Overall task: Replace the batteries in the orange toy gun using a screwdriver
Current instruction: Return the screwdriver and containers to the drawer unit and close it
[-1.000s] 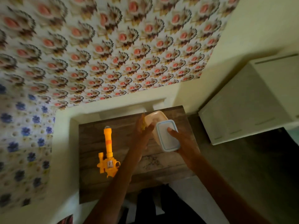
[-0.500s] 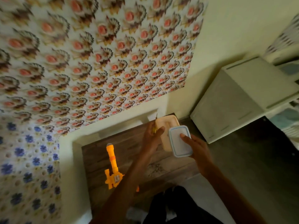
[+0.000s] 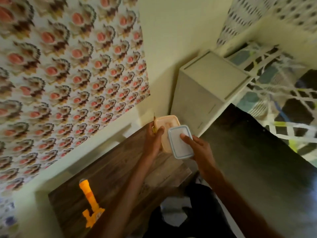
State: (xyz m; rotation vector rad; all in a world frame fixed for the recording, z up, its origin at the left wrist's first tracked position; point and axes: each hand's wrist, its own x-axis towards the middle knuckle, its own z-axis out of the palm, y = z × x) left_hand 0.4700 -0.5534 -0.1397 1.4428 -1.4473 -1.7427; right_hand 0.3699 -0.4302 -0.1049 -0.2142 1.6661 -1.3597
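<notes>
The orange toy gun (image 3: 91, 203) lies on the dark wooden table (image 3: 106, 172) at its near left, barrel pointing away from me. My left hand (image 3: 153, 140) grips a small yellow-handled screwdriver (image 3: 154, 126), tip up, beside a pale plastic container (image 3: 167, 127) at the table's far right corner. My right hand (image 3: 197, 148) holds the container's white blue-rimmed lid (image 3: 180, 143) off to the container's right, thumb on top. What is inside the container is hidden.
A patterned wall covering (image 3: 68, 74) hangs behind the table. A pale cabinet (image 3: 205, 86) stands to the right of the table. Dark floor (image 3: 257, 169) and a lattice-patterned cloth (image 3: 283, 100) lie further right.
The camera has swung right and tilted, so the table and gun slid toward the lower left of the view. Both hands keep their hold at the container.
</notes>
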